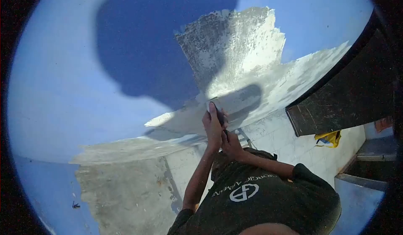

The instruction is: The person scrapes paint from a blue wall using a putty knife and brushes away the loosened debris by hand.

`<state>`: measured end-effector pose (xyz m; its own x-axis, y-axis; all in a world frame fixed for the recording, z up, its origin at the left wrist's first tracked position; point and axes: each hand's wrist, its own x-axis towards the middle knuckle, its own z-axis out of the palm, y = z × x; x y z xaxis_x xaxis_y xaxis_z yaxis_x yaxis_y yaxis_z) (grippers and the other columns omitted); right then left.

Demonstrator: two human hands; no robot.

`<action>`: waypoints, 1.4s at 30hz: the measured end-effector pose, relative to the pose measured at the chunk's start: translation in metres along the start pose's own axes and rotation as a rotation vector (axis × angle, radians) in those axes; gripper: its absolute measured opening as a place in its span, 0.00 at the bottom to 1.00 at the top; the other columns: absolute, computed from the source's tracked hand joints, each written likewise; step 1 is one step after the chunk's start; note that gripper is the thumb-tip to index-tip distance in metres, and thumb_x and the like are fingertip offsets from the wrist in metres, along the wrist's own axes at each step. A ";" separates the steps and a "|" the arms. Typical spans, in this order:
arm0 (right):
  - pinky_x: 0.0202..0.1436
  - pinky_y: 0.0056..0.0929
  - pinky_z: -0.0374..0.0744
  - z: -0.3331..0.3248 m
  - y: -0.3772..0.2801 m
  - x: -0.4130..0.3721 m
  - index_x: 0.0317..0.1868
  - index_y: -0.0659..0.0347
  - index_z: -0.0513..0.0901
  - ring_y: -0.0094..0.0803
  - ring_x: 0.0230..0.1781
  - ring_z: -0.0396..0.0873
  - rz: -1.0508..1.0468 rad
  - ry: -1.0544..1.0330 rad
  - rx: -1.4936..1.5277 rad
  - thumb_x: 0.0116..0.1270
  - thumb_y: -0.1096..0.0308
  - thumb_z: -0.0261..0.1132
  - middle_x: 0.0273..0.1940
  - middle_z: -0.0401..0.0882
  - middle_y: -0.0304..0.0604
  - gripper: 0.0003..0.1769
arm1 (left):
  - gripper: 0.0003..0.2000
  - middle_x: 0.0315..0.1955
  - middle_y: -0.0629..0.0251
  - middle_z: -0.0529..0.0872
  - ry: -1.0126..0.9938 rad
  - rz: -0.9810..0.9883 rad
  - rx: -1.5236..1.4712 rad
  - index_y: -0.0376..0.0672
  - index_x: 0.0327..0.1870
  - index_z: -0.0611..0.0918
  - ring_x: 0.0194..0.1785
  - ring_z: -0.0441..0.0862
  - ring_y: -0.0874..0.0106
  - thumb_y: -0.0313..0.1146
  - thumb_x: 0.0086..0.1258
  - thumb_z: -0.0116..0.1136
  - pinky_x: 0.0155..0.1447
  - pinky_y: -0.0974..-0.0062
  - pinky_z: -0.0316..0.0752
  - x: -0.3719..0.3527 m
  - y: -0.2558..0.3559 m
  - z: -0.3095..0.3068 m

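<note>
A dark-handled scraper [220,116] is held up against the wall, its working end mostly hidden by fingers and shadow. My left hand [213,125] is wrapped round its upper part, with the thumb laid along it. Just below and to the right, my right hand [231,144] is closed at the lower end of the dark handle. In front of both hands, the blue-painted wall [63,96] has a rough, bare grey-white patch [245,46] that fans upward. A pale stripped band [126,149] runs sideways along the wall near the hands.
Dark shadows fall over the wall. To the right hangs a dark wooden panel [344,94], with a yellow bag [329,139] beneath its edge. White tiles [273,130] lie below the band. A bare grey patch [126,197] shows at lower left, and a blue-sided ledge [357,201] at lower right.
</note>
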<state>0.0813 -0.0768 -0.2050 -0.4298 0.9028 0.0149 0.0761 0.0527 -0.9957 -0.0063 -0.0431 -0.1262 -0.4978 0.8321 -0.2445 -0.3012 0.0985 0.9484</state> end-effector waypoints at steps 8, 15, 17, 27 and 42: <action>0.24 0.42 0.72 -0.009 -0.002 0.011 0.42 0.64 0.74 0.50 0.20 0.77 -0.208 -0.072 -0.067 0.76 0.57 0.46 0.21 0.76 0.53 0.18 | 0.22 0.17 0.70 0.76 -0.047 0.139 -0.115 0.41 0.32 0.76 0.15 0.69 0.81 0.54 0.74 0.46 0.18 0.81 0.60 -0.017 0.023 0.000; 0.26 0.41 0.73 -0.021 0.031 0.003 0.58 0.63 0.67 0.46 0.25 0.78 0.052 -0.351 -0.001 0.75 0.53 0.47 0.28 0.79 0.52 0.23 | 0.23 0.18 0.66 0.78 -0.038 0.092 -0.004 0.37 0.35 0.77 0.13 0.67 0.82 0.51 0.76 0.42 0.18 0.82 0.60 0.003 0.014 0.012; 0.26 0.40 0.73 -0.013 0.048 0.002 0.59 0.63 0.65 0.42 0.24 0.78 0.085 -0.347 0.088 0.75 0.52 0.47 0.28 0.79 0.50 0.24 | 0.23 0.19 0.66 0.79 -0.047 0.099 0.024 0.37 0.36 0.78 0.14 0.68 0.82 0.51 0.76 0.43 0.18 0.82 0.61 0.004 0.015 0.014; 0.26 0.35 0.72 -0.006 0.045 0.024 0.46 0.64 0.74 0.30 0.23 0.74 -0.058 -0.186 0.136 0.75 0.54 0.47 0.24 0.76 0.47 0.20 | 0.27 0.19 0.65 0.81 -0.097 0.207 0.083 0.36 0.37 0.81 0.15 0.73 0.81 0.56 0.74 0.42 0.19 0.82 0.65 0.010 0.013 0.007; 0.28 0.42 0.73 -0.009 -0.015 0.032 0.42 0.64 0.76 0.54 0.26 0.77 -0.237 -0.059 -0.030 0.72 0.57 0.52 0.27 0.78 0.55 0.16 | 0.26 0.16 0.65 0.80 -0.095 0.238 0.011 0.35 0.40 0.78 0.11 0.68 0.81 0.53 0.76 0.39 0.16 0.80 0.61 -0.005 0.066 0.020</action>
<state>0.0740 -0.0448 -0.1891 -0.4903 0.8373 0.2418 -0.0067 0.2738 -0.9618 -0.0073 -0.0295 -0.0587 -0.4746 0.8802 0.0051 -0.1758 -0.1004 0.9793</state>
